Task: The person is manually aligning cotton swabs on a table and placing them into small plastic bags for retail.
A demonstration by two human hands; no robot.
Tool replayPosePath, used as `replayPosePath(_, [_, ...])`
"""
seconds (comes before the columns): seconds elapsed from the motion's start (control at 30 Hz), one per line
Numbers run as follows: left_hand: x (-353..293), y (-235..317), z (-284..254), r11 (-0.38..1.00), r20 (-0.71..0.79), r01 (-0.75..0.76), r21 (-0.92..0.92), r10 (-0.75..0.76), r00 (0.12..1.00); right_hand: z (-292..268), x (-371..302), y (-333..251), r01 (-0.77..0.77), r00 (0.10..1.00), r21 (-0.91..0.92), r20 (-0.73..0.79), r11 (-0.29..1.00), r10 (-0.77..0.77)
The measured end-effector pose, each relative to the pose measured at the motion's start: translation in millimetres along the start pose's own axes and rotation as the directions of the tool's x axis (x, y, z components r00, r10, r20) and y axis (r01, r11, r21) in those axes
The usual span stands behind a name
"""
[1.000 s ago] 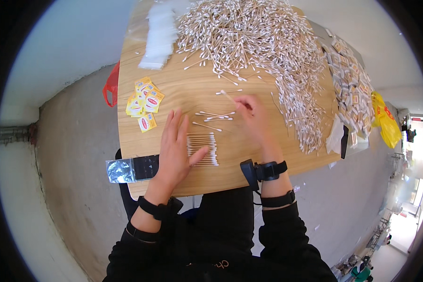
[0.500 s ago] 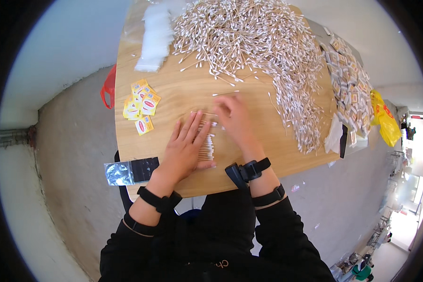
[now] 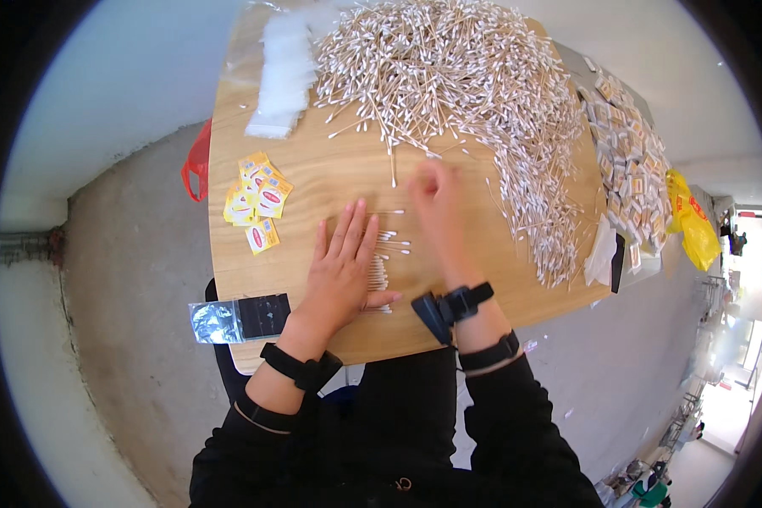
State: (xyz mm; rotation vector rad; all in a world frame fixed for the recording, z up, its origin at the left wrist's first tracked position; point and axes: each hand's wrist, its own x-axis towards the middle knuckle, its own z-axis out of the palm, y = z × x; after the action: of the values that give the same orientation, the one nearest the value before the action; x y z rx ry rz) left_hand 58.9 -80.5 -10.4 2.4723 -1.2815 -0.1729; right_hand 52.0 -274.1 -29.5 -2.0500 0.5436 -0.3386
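My left hand (image 3: 339, 267) lies flat on the wooden table with its fingers stretched out. Under its edge and thumb is a row of cotton swabs (image 3: 379, 275), partly hidden, their white tips showing on the right. A few swabs at the row's top stick out unevenly. To the right, my right hand (image 3: 436, 199) hovers near the front of a large swab pile (image 3: 449, 59). Motion blurs its curled fingers, and whether they hold anything is hidden. A single swab (image 3: 393, 168) points out of the pile towards me, just left of that hand.
Yellow printed cards (image 3: 258, 195) lie on the left, below a stack of clear plastic bags (image 3: 279, 76). A black strip with a clear packet (image 3: 237, 318) overhangs the near left edge. Many filled packs (image 3: 631, 161) and a yellow bag (image 3: 694, 220) are beyond the right edge.
My right hand has moved away from the row, slightly rightwards. A swab now lies across the row's top, beyond my left fingers. The swab near the pile's front now points towards me.
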Motion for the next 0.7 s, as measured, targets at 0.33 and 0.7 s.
replayPosePath(0.33, [-5,3,-4,1.000,0.045,0.011,-0.017,-0.011,0.999,-1,48,-6,0.128,0.942,-0.402,-0.238,0.907,-0.238])
replayPosePath(0.7, [1,-10,-2,0.991,-0.047,0.069,-0.116,-0.075,0.996,10,-10,-7,0.329,0.944,-0.172,0.063,0.929,-0.323])
